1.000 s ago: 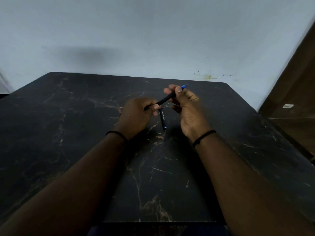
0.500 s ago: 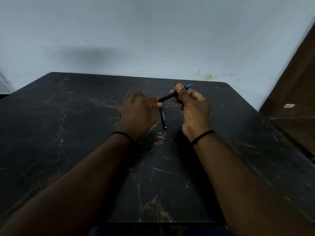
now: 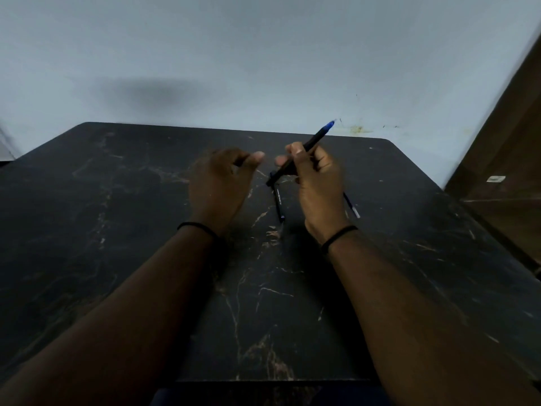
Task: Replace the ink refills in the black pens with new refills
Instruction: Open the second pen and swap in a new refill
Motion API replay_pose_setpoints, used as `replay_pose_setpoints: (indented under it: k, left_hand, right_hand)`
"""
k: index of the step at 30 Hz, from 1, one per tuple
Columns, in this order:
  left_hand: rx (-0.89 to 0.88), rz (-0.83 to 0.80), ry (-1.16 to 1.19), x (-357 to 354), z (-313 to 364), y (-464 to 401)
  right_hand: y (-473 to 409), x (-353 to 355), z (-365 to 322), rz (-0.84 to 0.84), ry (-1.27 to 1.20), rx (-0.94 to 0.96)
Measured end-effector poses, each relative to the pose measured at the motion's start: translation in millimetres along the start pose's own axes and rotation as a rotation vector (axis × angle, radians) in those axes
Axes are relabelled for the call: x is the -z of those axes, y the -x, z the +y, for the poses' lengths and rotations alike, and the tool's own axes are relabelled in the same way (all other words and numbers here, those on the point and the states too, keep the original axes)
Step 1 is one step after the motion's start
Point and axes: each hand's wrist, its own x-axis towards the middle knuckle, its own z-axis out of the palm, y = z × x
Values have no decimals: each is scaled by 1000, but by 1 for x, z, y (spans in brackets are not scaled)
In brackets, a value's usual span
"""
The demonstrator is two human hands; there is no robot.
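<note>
My right hand (image 3: 317, 183) grips a black pen (image 3: 304, 150) with a blue tip, held slanted above the table with the tip pointing up and to the right. My left hand (image 3: 219, 183) hovers just left of it, blurred, thumb pinched toward the fingers. A dark spot shows in the pinch, and I cannot tell whether it is a pen part or shadow. A second black pen (image 3: 278, 205) lies on the table between my hands. A thin refill (image 3: 352, 208) with a pale end lies on the table, partly hidden behind my right hand.
The dark marbled table (image 3: 117, 230) reaches to a pale wall at the back. A brown wooden panel (image 3: 509, 159) stands past the table's right edge. Both forearms stretch in over the near half of the table.
My left hand has come off the pen's lower end and moved left. My right hand has lifted the pen, so the blue tip now points higher.
</note>
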Motion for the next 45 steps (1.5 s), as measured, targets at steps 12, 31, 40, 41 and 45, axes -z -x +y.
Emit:
replay_pose_setpoints:
  k: [12, 31, 40, 41, 45]
  left_hand:
    - [455, -287, -487, 11, -33, -2]
    - [170, -473, -426, 25, -34, -10]
    - [404, -159, 112, 9, -30, -8]
    - [440, -134, 194, 7, -31, -10]
    - [646, -57, 574, 7, -28, -14]
  right_hand:
    - [4, 9, 13, -242, 695, 75]
    - [0, 6, 26, -253, 699, 125]
    - [2, 7, 26, -320, 686, 133]
    - [3, 6, 26, -338, 683, 129]
    - [6, 5, 22, -435, 679, 158]
